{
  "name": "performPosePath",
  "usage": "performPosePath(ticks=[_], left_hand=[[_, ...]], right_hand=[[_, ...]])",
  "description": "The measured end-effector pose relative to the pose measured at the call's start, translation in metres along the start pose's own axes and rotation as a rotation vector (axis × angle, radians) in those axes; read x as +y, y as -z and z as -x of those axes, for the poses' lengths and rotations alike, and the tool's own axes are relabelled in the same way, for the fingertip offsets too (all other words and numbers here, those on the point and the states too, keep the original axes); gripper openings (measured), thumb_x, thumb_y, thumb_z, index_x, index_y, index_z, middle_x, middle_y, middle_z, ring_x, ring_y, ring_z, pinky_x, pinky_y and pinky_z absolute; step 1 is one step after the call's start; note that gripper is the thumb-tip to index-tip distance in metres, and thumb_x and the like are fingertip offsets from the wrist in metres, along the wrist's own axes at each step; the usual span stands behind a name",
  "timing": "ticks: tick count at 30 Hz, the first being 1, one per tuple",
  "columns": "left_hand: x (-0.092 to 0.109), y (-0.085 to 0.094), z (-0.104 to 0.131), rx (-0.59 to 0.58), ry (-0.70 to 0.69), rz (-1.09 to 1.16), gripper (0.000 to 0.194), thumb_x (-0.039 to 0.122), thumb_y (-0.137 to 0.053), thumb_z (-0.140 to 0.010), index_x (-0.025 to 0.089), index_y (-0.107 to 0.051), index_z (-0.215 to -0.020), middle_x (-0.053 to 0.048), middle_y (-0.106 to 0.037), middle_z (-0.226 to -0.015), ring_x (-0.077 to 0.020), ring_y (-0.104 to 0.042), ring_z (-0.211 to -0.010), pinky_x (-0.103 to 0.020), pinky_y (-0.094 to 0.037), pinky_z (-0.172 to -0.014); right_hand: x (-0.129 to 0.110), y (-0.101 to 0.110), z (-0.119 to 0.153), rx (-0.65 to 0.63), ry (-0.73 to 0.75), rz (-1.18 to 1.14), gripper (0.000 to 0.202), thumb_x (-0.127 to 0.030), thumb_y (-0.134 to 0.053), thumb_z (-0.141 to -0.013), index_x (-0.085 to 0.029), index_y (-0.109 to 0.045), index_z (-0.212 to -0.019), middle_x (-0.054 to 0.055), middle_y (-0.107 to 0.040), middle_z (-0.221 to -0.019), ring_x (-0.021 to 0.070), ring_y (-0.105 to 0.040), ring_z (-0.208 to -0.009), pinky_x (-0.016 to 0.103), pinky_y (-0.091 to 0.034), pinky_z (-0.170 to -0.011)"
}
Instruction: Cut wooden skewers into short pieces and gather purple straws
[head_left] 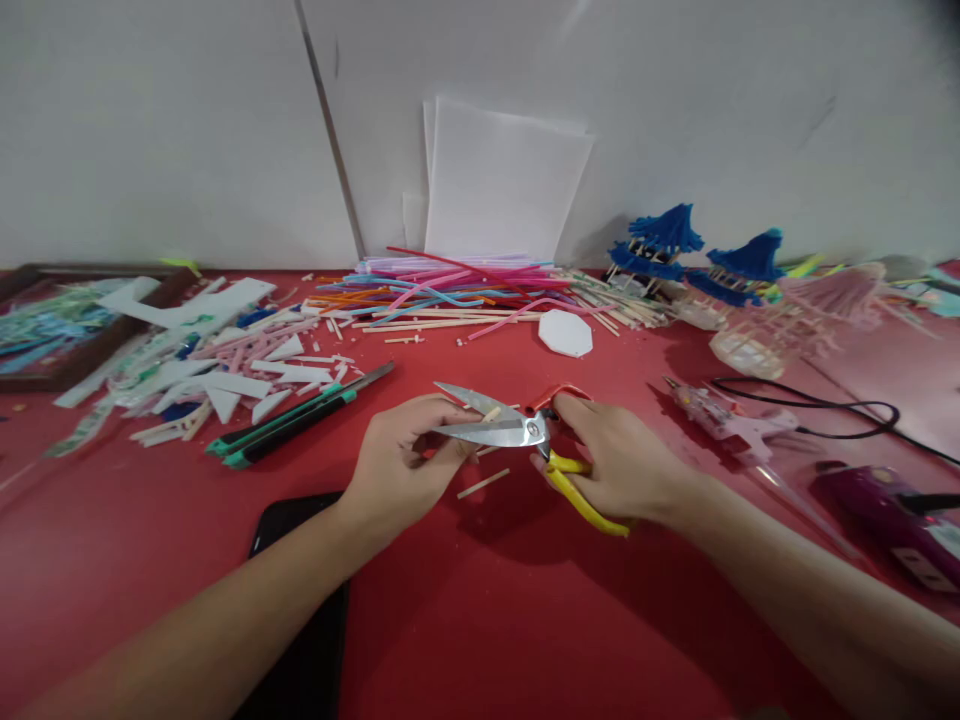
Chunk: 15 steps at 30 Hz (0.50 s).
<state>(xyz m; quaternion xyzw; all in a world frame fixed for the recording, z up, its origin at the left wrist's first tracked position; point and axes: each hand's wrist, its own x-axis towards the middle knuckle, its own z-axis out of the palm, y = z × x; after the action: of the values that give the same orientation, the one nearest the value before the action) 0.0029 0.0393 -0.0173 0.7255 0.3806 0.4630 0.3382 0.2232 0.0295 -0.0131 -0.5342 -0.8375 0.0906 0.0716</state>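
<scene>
My right hand (626, 455) grips scissors (506, 432) by their red and yellow handles, and the blades are spread apart pointing left. My left hand (409, 455) is closed in a pinch on a thin wooden stick (491, 415), whose end lies between the blades. Part of that stick is hidden by my fingers and the lower blade. Just below the blades, a short cut stick (484, 484) lies on the red table (465, 620). Beyond the scissors is a white octagonal piece (565, 333).
Left are a box cutter (300, 415), white scraps (217, 385) and a black phone (300, 620). Coloured pipe cleaners (450, 280) lie near the wall. Small models with blue roofs (656, 250) stand back right. A glue gun (735, 415) and its cord lie right.
</scene>
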Motion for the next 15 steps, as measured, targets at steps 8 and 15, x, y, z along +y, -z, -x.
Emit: performPosePath(ticks=[8, 15], left_hand=[[0.0004, 0.0004, 0.0000, 0.010, -0.212, -0.142, 0.014, 0.005, -0.056, -0.072, 0.016, -0.065, -0.074, -0.001, -0.070, -0.071, -0.0100, -0.063, -0.062, -0.017, -0.049, -0.057], [0.0003, 0.0018, 0.0007, -0.001, -0.194, -0.141, 0.010, 0.008, -0.057, -0.073, 0.016, -0.063, -0.073, -0.002, -0.069, -0.070, -0.0104, -0.062, -0.063, -0.017, -0.048, -0.053]], right_hand=[[-0.0069, -0.0005, 0.0019, 0.001, -0.019, 0.040, 0.018, -0.033, -0.046, -0.071, -0.019, -0.040, -0.081, 0.005, -0.054, -0.069, 0.0180, -0.050, -0.061, 0.027, -0.027, -0.053], [-0.0082, -0.0013, 0.0022, -0.038, -0.074, 0.055, 0.021, -0.030, -0.047, -0.068, -0.018, -0.043, -0.085, 0.007, -0.057, -0.071, 0.0190, -0.052, -0.060, 0.026, -0.025, -0.051]])
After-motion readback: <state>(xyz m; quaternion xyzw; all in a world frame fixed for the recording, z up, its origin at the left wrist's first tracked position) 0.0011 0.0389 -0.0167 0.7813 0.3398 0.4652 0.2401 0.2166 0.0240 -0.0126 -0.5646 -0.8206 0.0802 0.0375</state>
